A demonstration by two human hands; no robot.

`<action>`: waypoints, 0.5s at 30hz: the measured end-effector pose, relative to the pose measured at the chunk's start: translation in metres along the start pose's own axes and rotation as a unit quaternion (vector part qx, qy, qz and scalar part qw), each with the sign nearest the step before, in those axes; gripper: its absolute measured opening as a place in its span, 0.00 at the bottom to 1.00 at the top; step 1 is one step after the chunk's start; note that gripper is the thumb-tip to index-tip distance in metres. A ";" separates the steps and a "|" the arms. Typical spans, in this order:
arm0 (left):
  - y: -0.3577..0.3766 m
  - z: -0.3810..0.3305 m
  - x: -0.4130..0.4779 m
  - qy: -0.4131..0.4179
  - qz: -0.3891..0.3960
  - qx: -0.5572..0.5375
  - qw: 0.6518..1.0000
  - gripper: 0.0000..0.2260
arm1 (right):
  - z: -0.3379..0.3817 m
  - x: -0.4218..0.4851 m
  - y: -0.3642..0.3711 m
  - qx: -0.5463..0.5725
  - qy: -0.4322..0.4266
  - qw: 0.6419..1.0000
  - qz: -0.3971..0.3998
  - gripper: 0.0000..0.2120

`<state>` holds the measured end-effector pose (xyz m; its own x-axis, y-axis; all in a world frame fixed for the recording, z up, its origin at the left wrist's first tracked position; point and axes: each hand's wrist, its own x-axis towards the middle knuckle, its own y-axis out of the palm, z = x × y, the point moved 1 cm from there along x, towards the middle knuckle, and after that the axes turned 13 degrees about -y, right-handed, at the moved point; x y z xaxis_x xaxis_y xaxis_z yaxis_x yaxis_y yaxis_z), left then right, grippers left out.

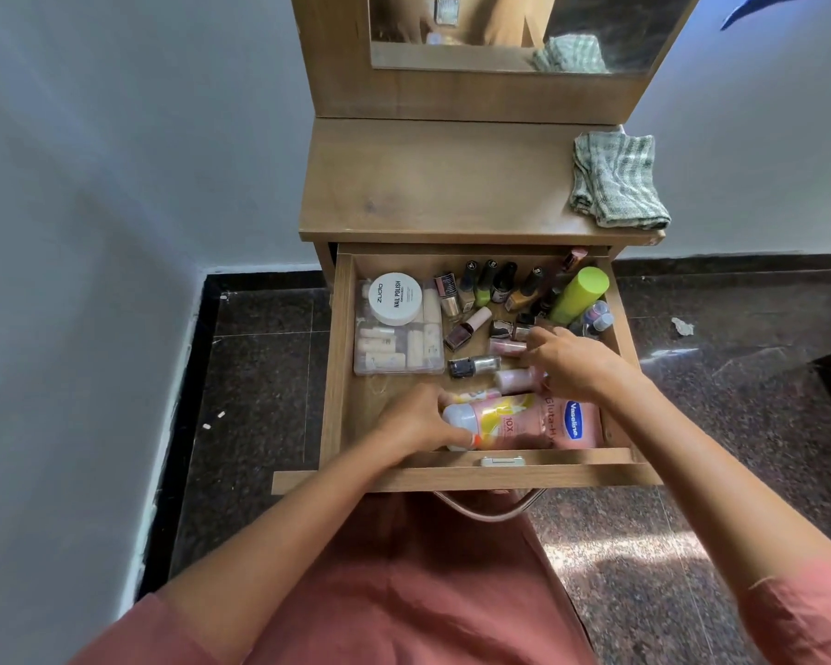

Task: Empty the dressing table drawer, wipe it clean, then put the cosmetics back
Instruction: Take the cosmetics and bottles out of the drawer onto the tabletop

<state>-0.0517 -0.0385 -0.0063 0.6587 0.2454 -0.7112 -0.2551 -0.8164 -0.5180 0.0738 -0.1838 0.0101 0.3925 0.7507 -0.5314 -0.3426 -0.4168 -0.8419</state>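
emptying only just beginning, judging by the full drawer (339,357). gripping the white cap end of the lotion (524,422) with the left hand (416,419), fingers curled over the top and thumb tucked in front. leaving the rest of it lying flat along the front wall, running under the right wrist. reaching the right hand (572,362) down among the polishes (488,283), fingers bent and close together, tips at a small pink bottle. not showing whether pinching it.

probably best lifting the lotion level and clear of the front wall, then setting it on the tabletop (428,184) beyond the fingertips, keeping off the cloth (617,182) at the far right. taking the small bottles one or two at a time by their caps, avoiding toppling the upright row just past the right fingertips.

handling glossy pink plastic on the lotion, rounded and likely slippery. expecting rolling from the little glass polishes lying on their sides. seeing a clear hard box (397,343) left of the right fingers, carrying a round white jar (397,299), and a smooth lime-green tube (579,295) slanting beyond them. working inside matte wood-grain walls. saving the soft, folded, checked cloth for the wiping.
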 end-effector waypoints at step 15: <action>0.004 0.008 0.010 -0.015 0.033 -0.111 0.993 0.15 | 0.000 0.001 -0.009 0.014 -0.055 0.998 -0.017 0.16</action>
<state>-0.0518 -0.0353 -0.0188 0.6229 0.2003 -0.7562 -0.1320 -0.9259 -0.3540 0.0772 -0.1788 0.0173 0.3079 0.8165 -0.4884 -0.3561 -0.3771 -0.8550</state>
